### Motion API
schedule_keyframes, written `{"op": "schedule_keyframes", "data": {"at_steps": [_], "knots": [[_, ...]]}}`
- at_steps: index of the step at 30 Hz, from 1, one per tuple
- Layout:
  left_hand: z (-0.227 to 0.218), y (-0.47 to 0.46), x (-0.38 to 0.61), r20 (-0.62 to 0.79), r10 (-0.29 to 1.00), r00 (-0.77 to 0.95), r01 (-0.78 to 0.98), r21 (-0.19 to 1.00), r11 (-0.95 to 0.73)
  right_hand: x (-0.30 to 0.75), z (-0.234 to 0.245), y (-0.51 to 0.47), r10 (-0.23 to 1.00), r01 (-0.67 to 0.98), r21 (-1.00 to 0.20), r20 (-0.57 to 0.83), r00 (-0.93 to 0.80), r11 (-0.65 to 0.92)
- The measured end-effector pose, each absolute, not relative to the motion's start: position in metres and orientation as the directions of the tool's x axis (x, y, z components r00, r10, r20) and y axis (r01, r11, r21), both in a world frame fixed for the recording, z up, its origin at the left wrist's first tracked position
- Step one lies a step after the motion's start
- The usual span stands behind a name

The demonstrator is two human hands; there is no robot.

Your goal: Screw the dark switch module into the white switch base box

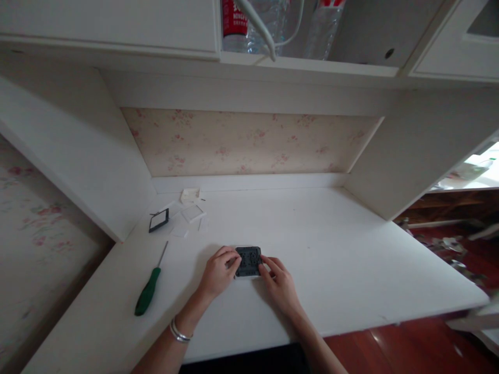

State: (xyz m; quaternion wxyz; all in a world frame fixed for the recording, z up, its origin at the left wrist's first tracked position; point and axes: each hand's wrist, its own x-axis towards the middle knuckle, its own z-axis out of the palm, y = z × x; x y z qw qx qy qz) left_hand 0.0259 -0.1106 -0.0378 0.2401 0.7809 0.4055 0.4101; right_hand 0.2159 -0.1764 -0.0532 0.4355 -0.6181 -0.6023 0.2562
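Note:
A small dark rectangular plastic part (249,261) with a moulded, uneven face lies near the front of the white desk, a thin pale edge showing beneath it. My left hand (219,270) is at its left side, thumb and fingers drawn together at the edge; whether something small sits between them is too fine to see. Around its right edge, the fingers and thumb of my right hand (279,279) grip the part. To the left lies a screwdriver (150,288) with a green handle, its shaft pointing away from me.
Behind the screwdriver lie a black frame (159,221), a white square frame (193,213), a small open cream box (190,195) and thin clear sheets. The white desk (331,249) has side panels left and right. Overhead, a shelf holds plastic bottles (323,28) and a hanging white cable (260,31).

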Motion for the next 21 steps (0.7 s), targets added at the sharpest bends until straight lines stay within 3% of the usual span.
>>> {"op": "schedule_keyframes", "data": {"at_steps": [8,16,21], "knots": [[-0.037,-0.112,0.024,0.421,0.827,0.372,0.412,0.724,-0.553,0.217,-0.055,-0.175,0.965,0.543,-0.832,0.222,0.14,0.113],[-0.049,-0.104,0.023,0.359,0.871,0.335,0.343,0.815,-0.467,0.218,-0.058,-0.175,0.967,0.532,-0.84,0.214,0.141,0.109],[-0.046,-0.104,0.022,0.379,0.86,0.341,0.365,0.79,-0.493,0.218,-0.059,-0.175,0.965,0.527,-0.843,0.216,0.15,0.107]]}}
